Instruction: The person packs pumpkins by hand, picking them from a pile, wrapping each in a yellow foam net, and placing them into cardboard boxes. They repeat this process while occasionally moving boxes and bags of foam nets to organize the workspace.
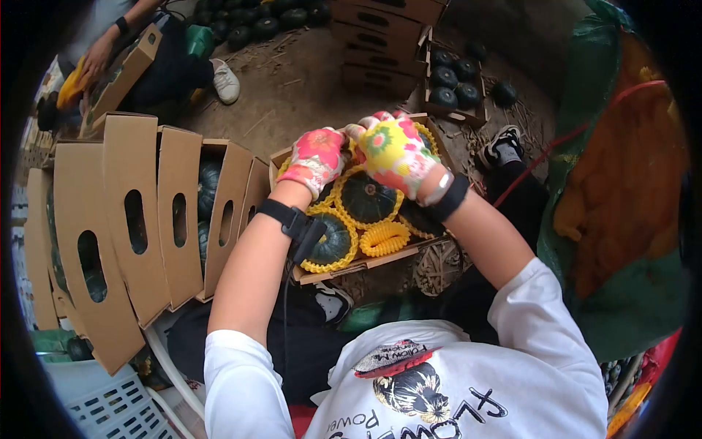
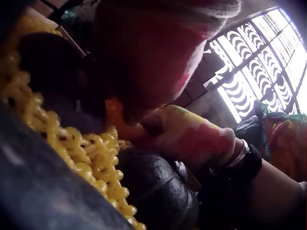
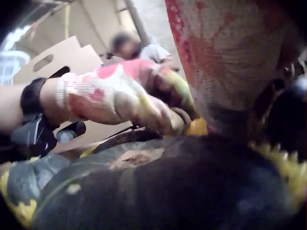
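The squash (image 1: 365, 196) that both hands work beside is dark green and ribbed, seated in a yellow foam net sleeve (image 1: 344, 219) inside an open cardboard box (image 1: 358, 265) on the ground just past the person's knees. Nearest the camera is the person's white printed T-shirt (image 1: 468, 380), with both bare forearms reaching forward over the box. In the box's near row another netted squash (image 1: 330, 241) sits to the left, and an empty, bunched yellow net (image 1: 385, 238) lies beside it. The left hand (image 1: 316, 159), in a pink flowered glove, hovers over the far left part of the box with its fingers curled downward; the right hand (image 1: 395, 151), in a yellow and pink flowered glove, meets it fingertip to fingertip above the far edge of the squash. The right wrist view shows the left hand's fingers (image 3: 165, 103) curled down onto yellow netting at the top of a squash, apparently pinching it. Whether the right hand grips anything I cannot tell; its glove fills and blurs the close views.

To the left stands a row of upright cardboard boxes (image 1: 131, 212) with slotted flaps, squash showing between them. Farther off, beyond the bare dirt floor (image 1: 292, 80), an open carton of un-netted squash (image 1: 453, 84) rests beside stacked cartons (image 1: 380, 44). At the far upper left another person (image 1: 102, 51) handles a box.
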A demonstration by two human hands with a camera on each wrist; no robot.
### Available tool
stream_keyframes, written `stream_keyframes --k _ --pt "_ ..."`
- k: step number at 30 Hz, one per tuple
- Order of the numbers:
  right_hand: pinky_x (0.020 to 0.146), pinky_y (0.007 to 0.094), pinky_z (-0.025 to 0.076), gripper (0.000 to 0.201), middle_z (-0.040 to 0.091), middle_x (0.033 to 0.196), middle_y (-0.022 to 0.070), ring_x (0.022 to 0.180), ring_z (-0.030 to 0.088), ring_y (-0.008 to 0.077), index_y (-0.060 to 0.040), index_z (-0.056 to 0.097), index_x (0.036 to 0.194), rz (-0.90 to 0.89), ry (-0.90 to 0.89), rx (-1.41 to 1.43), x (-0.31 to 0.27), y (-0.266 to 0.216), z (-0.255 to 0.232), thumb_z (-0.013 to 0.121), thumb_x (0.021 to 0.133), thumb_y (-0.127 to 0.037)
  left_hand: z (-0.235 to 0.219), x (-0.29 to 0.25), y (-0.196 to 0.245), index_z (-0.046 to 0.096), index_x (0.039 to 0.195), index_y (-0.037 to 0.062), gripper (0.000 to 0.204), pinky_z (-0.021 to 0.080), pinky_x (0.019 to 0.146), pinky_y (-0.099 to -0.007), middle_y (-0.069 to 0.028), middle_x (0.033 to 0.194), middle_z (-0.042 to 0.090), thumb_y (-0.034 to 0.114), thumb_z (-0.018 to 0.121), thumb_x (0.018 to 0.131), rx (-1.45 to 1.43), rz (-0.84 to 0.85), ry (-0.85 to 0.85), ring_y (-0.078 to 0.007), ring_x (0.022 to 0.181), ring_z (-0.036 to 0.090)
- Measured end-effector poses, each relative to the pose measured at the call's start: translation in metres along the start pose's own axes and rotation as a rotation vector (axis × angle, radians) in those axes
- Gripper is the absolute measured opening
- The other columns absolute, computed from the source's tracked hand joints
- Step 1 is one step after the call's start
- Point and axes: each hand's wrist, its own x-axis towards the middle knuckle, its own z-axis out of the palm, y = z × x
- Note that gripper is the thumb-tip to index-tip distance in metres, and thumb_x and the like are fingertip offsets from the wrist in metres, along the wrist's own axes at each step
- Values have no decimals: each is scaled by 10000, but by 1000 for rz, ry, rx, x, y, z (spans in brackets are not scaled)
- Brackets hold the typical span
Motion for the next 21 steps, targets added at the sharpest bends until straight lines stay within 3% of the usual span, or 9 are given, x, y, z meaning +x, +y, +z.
stream_keyframes --k 3,7,9,10,14,16,17,20,21 --pt "828 391 457 335 639 1013 97 979 599 285 -56 573 1147 -70 -307 233 -21 -19 -7 539 865 -234 6 2 -12 684 974 86 260 505 815 -400 -159 990 665 177 676 731 15 -39 30 -348 930 626" --pt "881 378 488 421 568 1244 169 1093 578 340 -32 560 1234 -197 -292 423 -34 5 13 570 845 -192 -37 -38 -10 644 1114 31 338 497 832 -299 -116 1037 672 150 676 799 -544 -135 -27 -192 933 637" --pt "883 360 494 420 552 1263 180 1054 603 315 -40 578 1204 -168 27 567 -41 16 0 573 785 -17 -42 -86 -14 622 1100 -23 294 487 770 -257 -91 969 659 157 634 868 -1034 -253 165 -152 881 620" --pt "833 336 516 415 563 1239 177 980 632 265 -43 583 1196 -98 141 933 -50 34 -10 554 786 10 -39 -115 -20 614 1098 -25 309 490 708 -250 -70 947 650 192 637 879 -1072 -300 256 -138 812 609" --pt "779 316 501 274 678 953 122 885 642 192 3 629 1088 386 267 767 -103 131 17 486 926 -166 25 -191 -39 635 1025 55 243 449 568 -203 6 811 630 254 645 887 -1167 -787 458 -63 636 549" --pt "719 290 490 258 639 887 44 822 593 154 -19 640 986 715 22 1371 -152 176 88 516 925 -237 112 -209 -89 624 1081 31 292 486 765 -320 -69 986 647 267 517 948 -1037 -693 430 -192 865 601" --pt "680 304 488 254 616 867 33 790 577 147 -53 630 929 932 -172 1603 -170 175 112 547 905 -292 129 -208 -80 610 1155 55 339 452 911 -362 -116 1125 633 283 463 953 -1557 -968 353 -249 1031 587" --pt "687 377 496 245 669 867 134 783 630 192 -32 651 949 150 -233 659 -220 198 265 573 835 -234 128 -188 -23 545 1253 50 381 460 958 -387 -129 1224 597 283 428 976 -1987 -1097 323 -250 1112 579" --pt "729 377 498 265 685 930 168 814 649 257 -21 659 946 432 -156 839 -206 143 188 546 847 -238 133 -185 -21 541 1257 50 382 460 959 -389 -129 1227 596 282 424 977 -2027 -1060 313 -251 1115 578"
